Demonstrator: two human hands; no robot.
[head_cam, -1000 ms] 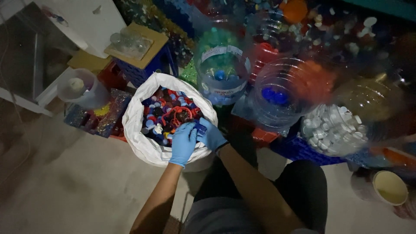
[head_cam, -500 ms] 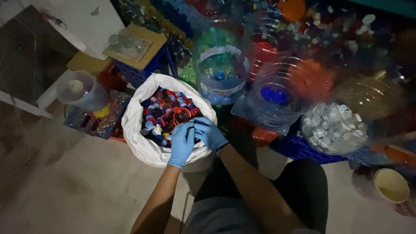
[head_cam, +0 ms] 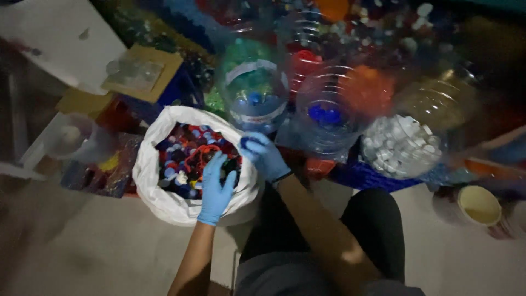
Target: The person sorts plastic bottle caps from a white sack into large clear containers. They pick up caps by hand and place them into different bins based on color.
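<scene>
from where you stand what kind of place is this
Probably a sorting spot for plastic bottle caps, set up on a floor. A white sack holds mixed caps under the gloved left hand and right hand, and clear jugs hold blue caps and white caps apart.

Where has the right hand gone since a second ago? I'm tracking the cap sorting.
Yes: the right hand has lifted from the white sack's rim toward the clear containers behind, apparently pinching a blue cap.

Gloved left hand [head_cam: 215, 189] rests in a white sack [head_cam: 159, 200] of mixed caps [head_cam: 183, 156]; right hand [head_cam: 264, 156] pinches a blue cap [head_cam: 245, 143].
</scene>
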